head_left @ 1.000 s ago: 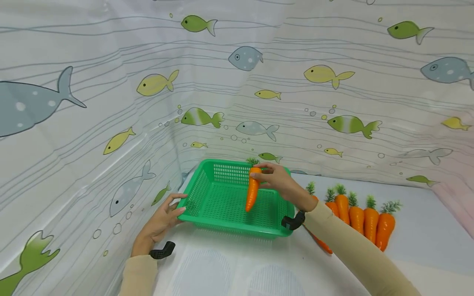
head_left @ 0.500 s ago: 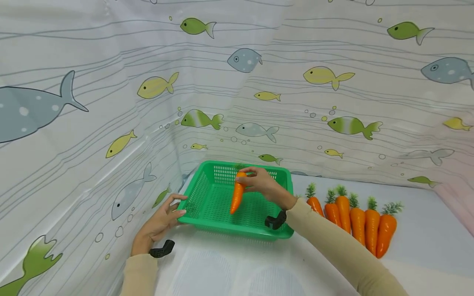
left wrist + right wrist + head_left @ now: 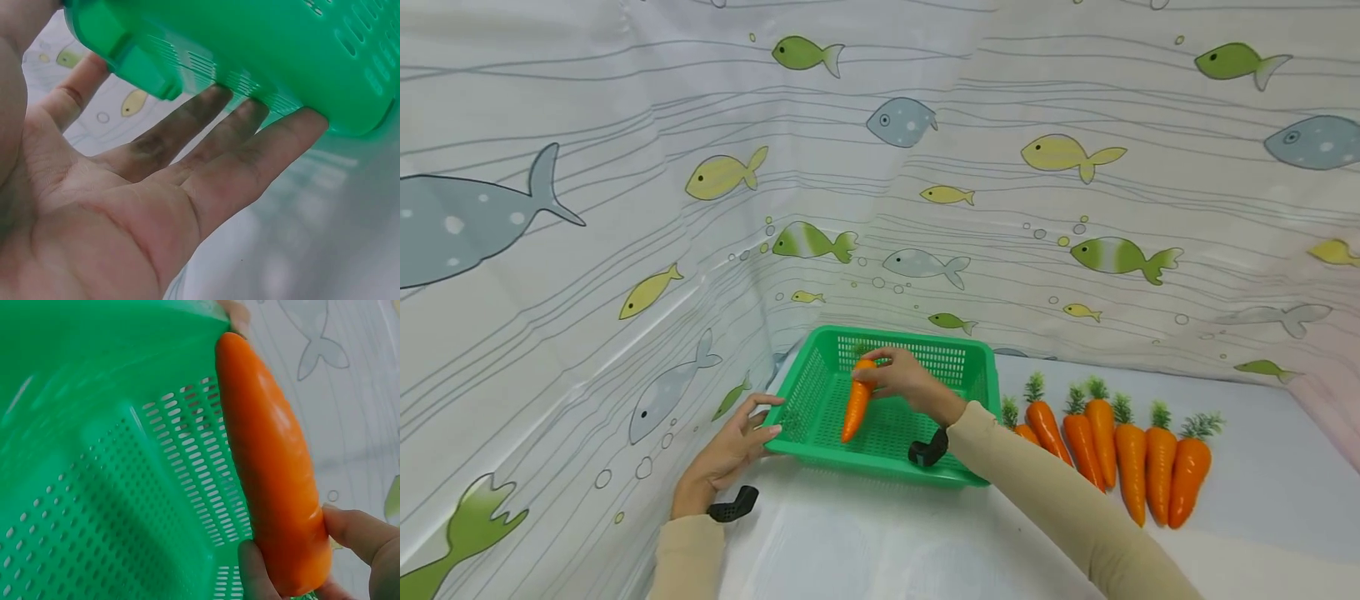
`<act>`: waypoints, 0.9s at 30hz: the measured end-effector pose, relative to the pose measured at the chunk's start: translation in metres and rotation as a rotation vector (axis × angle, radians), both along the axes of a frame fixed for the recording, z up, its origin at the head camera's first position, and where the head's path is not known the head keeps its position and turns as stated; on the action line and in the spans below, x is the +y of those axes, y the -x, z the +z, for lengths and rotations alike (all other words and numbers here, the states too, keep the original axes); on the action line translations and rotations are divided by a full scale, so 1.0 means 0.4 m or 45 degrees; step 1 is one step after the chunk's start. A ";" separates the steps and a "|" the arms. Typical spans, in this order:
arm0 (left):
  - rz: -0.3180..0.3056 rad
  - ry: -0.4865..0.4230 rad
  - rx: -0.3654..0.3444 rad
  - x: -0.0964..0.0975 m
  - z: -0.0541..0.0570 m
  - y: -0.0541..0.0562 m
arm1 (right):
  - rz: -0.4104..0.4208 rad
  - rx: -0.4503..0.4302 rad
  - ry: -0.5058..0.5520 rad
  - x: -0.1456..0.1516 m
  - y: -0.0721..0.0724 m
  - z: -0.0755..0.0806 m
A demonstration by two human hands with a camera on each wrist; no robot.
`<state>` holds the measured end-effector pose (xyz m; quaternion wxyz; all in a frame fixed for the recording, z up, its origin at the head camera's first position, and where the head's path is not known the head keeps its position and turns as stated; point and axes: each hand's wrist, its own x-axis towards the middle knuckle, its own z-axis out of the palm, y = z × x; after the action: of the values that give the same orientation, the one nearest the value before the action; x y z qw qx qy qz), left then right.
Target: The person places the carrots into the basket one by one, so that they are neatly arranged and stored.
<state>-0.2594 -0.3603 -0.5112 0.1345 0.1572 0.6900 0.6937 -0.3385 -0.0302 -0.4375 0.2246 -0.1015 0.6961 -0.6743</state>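
My right hand (image 3: 904, 382) pinches an orange carrot (image 3: 856, 410) near its thick leafy end. It hangs over the left part of a green plastic basket (image 3: 880, 468), thin tip pointing down toward the near side. In the right wrist view, thumb and fingers grip the carrot (image 3: 272, 469) from both sides, with the perforated basket floor (image 3: 75, 506) beyond it. My left hand (image 3: 730, 447) holds the basket by its left rim. Seen from the left wrist, several fingers (image 3: 250, 156) reach under the basket (image 3: 250, 44), against its outer wall.
Several more carrots (image 3: 1131, 467) with green tops lie in a row on the white table (image 3: 1262, 467), right of the basket. My right forearm (image 3: 1052, 500) crosses in front of them. Fish-patterned sheeting (image 3: 1000, 208) stands behind and to the left.
My right hand has carried the carrot leftward over the basket, from its right half to its left. More of the carrots on the table show now. My left hand keeps its hold on the rim.
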 end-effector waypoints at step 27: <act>0.045 -0.032 -0.049 0.012 0.003 -0.002 | -0.038 -0.094 -0.077 -0.116 0.066 -0.086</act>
<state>-0.2585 -0.3554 -0.5101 0.1335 0.1333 0.6813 0.7073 -0.3649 -0.0765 -0.4718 0.2429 -0.0593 0.7088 -0.6596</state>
